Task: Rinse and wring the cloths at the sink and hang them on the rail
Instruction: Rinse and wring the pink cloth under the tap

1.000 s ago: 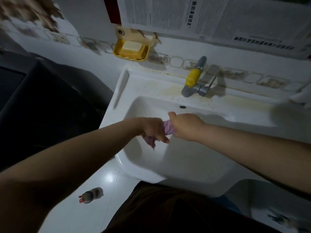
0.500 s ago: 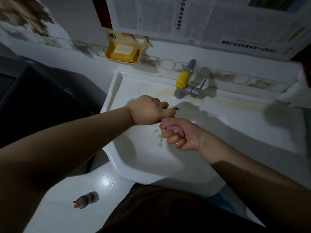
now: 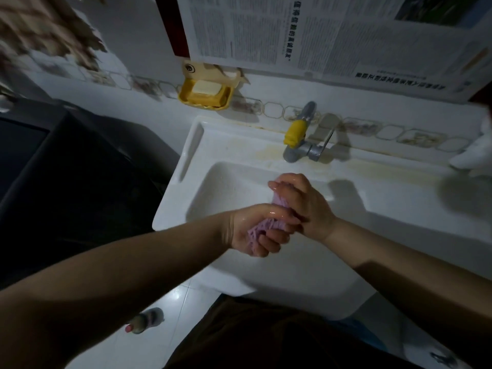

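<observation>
Printed newspaper [image 3: 332, 35] pasted on wall at 12 o'clock, hung upside down, characters too small to read. Round logo on soap dish [image 3: 205, 95] holder at 11 o'clock, illegible. White sink [image 3: 399, 209] at centre, stained yellow near grey tap [image 3: 299, 145] with yellow handle at 1 o'clock. Purple cloth [image 3: 266, 226] over basin, twisted between left hand [image 3: 253, 230] and right hand [image 3: 306, 203], fingers of both clenched round it. Bottle [image 3: 145, 319] lying on white tiled floor [image 3: 106, 350] at 7 o'clock. Dim room.
</observation>
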